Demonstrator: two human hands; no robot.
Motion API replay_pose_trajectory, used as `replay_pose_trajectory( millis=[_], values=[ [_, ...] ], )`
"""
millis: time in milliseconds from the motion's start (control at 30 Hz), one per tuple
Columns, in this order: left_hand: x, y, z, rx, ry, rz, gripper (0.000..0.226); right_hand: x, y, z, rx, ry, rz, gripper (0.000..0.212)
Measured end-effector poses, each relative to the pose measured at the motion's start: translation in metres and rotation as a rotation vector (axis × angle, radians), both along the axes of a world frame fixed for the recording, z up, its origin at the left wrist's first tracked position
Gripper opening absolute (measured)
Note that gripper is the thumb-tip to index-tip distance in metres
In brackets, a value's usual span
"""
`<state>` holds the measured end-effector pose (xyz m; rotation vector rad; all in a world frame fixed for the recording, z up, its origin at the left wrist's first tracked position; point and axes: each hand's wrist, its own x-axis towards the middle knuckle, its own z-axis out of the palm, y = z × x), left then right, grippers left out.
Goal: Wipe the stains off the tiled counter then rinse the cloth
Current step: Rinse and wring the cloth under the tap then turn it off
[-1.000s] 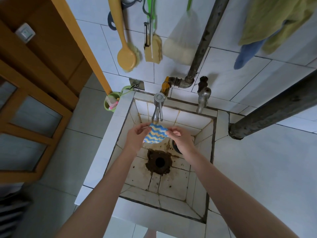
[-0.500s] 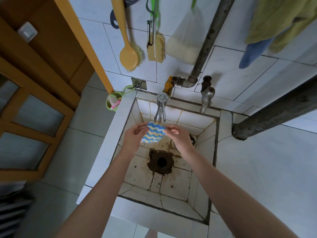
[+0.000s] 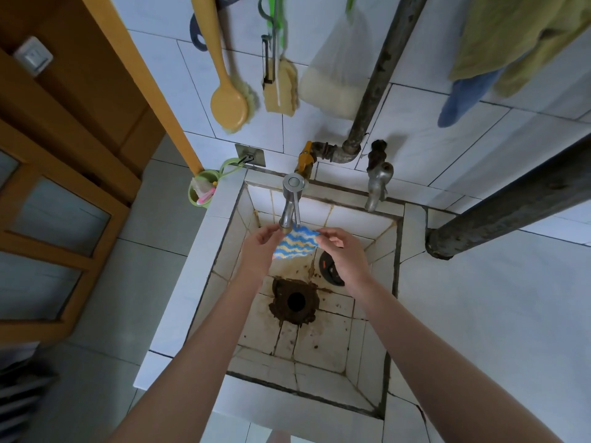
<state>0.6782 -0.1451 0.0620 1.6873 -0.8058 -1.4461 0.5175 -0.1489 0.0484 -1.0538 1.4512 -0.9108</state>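
Both hands pinch the cloth by its upper corners: the left hand holds the left corner between thumb and fingertips, and the right hand holds the right corner in the same way. The blue, yellow and white wavy-striped cloth is stretched nearly flat between them. Neither hand is clenched empty or released; each grasps the cloth.

The cloth hangs over the far part of the tiled sink, with its top edge just under the spout of the steel tap and seemingly touching it. The dark, stained drain lies below it, nearer the person. A black round object, perhaps a plug, rests on the sink floor, partly hidden by the right hand.

Judging by where things stand, the wiping seems to be done. The cloth is at the sink, and the tiled counter to the right looks pale, with no marks I can make out from here. The rinse is the step in hand. I see no stream of water from the spout, and I cannot tell whether the tap is open. The wetting, rubbing and wringing probably remain.

A second, older tap sits on the far wall to the right. A yellow brush hangs above, and a green cup is mounted at the sink's far left corner.
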Motion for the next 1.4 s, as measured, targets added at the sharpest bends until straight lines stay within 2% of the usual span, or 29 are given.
replay_pose_trajectory(
  millis=[467, 700, 1200, 1400],
  values=[
    [0.009, 0.004, 0.003, -0.041, 0.030, 0.032, 0.014, 0.008, -0.005, -0.002, 0.045, -0.037, 0.002, 0.011],
    [0.020, 0.006, 0.007, -0.053, 0.025, 0.067, 0.024, 0.021, -0.007, -0.004, 0.053, 0.006, 0.054, 0.014],
    [0.029, 0.005, 0.010, -0.098, -0.030, 0.114, 0.024, 0.033, -0.016, 0.006, 0.060, 0.061, 0.114, 0.019],
    [0.040, 0.007, 0.006, -0.087, -0.045, 0.137, 0.024, 0.036, -0.014, 0.005, 0.092, -0.033, 0.182, 0.008]
  ],
)
